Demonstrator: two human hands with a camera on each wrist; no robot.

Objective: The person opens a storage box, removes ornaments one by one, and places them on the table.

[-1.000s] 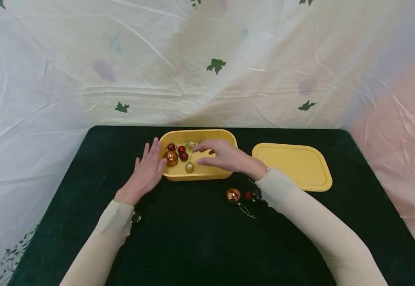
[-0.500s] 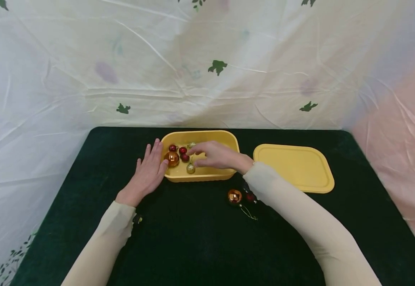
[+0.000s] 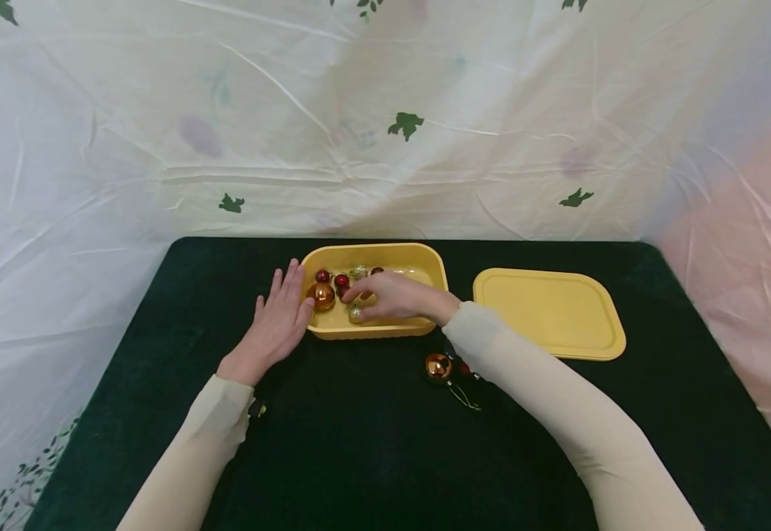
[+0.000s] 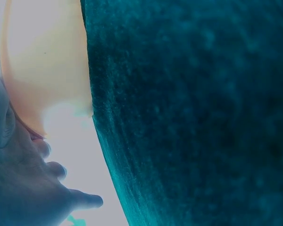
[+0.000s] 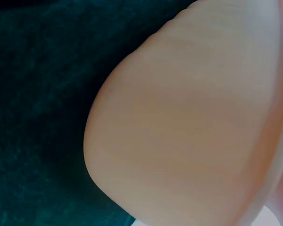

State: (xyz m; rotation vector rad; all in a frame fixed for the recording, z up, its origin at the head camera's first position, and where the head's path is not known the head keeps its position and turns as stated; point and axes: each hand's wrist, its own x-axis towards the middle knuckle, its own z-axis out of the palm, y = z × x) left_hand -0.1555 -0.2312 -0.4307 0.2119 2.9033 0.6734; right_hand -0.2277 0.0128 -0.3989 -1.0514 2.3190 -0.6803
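Observation:
A yellow plastic box (image 3: pixel 412 254) holds several small baubles at its left end. My left hand (image 3: pixel 276 324) lies against the box's left wall with straight fingers; in the left wrist view its fingers (image 4: pixel 87 200) show beside the box (image 4: pixel 52 61). Inside the box, my right hand (image 3: pixel 399 295) curls thumb and fingers round a small gold bauble (image 3: pixel 354 315), which the thumb partly covers. Just left of those fingertips are a large orange bauble (image 3: pixel 321 296) and a dark red bauble (image 3: pixel 342 281). In the right wrist view, the box wall (image 5: pixel 179 117) hides my fingers.
A yellow lid (image 3: pixel 551 313) lies flat to the right of the box. In front of the box, another orange bauble (image 3: pixel 438 366) with a gold loop rests on the dark green tablecloth (image 3: pixel 359 457), beside a red bauble (image 3: pixel 464 369) partly covered by my right sleeve.
My right hand has moved left and down inside the box, its fingers closing in around the gold bauble. The left hand has stayed at the box's left wall.

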